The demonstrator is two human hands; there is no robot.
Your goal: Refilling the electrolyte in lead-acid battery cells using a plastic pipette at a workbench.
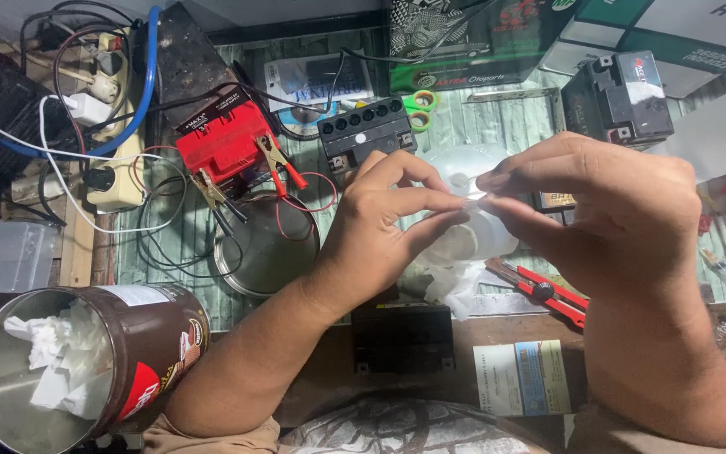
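We pinch a small, thin clear scrap point(474, 195) between the fingertips of both hands, above the middle of the worktop point(497, 324). It looks light, limp and easily torn, so we judge the edges the place to hold it. Our left hand point(384, 223) and right hand point(607, 210) are each closed to a fingertip pinch on it. Beneath sits one translucent plastic container point(472, 240). Outward we count one red utility knife point(548, 292), one steel bowl point(266, 244), one red battery point(227, 141), two black batteries point(369, 130), and one tin of tissue point(86, 370) at the near left corner.
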